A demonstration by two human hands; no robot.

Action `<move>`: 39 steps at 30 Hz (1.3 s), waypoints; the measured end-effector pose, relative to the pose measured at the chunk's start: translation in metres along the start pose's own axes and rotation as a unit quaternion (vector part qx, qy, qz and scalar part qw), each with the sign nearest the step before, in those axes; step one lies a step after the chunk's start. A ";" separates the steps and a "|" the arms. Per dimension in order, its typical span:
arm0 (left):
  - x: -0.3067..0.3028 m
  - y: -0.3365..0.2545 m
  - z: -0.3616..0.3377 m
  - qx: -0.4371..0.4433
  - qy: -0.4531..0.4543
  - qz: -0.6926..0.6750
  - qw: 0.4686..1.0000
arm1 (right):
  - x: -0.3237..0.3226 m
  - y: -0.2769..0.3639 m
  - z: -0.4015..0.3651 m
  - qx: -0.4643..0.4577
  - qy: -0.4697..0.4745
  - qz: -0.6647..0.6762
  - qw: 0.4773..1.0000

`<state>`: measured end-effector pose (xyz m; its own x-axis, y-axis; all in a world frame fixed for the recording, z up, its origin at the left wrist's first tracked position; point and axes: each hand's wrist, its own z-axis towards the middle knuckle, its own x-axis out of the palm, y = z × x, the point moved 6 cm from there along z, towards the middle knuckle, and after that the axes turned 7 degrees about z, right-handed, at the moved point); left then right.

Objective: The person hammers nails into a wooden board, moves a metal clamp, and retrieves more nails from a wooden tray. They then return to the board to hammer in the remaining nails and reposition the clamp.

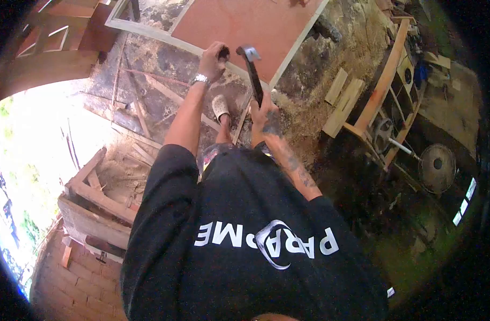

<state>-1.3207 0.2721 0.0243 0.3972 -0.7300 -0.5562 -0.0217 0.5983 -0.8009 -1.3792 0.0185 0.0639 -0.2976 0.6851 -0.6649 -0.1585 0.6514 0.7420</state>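
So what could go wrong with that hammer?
The right hand holds the hammer with its head right beside the left hand at the panel edge, so a miss could hit fingers. The foot wears an open sandal among loose wood scraps; a dropped hammer might hurt toes.

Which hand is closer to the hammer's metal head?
Left. The left hand sits just beside the hammer head; the right hand holds the hammer handle at its far end, farther away.
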 end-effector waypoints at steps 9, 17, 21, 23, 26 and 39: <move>-0.005 -0.013 0.005 -0.047 0.044 0.039 0.997 | -0.020 0.002 0.019 0.028 0.117 -0.054 0.991; 0.049 -0.032 0.084 -0.151 0.043 0.165 0.974 | -0.103 -0.056 0.032 0.026 0.045 0.030 0.998; 0.087 -0.053 0.181 -0.196 0.004 0.177 0.964 | -0.129 -0.070 0.071 0.020 0.149 -0.030 0.988; 0.109 -0.045 0.216 -0.236 -0.041 0.185 0.953 | -0.134 -0.080 0.080 -0.011 0.163 -0.039 0.986; 0.125 -0.045 0.245 -0.305 -0.004 0.254 0.918 | -0.144 -0.086 0.090 -0.034 0.189 -0.068 0.979; 0.084 -0.033 0.176 -0.300 -0.025 0.125 0.945 | -0.140 -0.109 0.110 -0.017 0.292 -0.098 0.951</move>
<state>-1.1250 0.2494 0.0433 0.3530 -0.5644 -0.7462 -0.6311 0.4452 -0.6353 -1.2169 -0.1127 0.0668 -0.7305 0.2474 -0.6366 -0.2913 0.7302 0.6180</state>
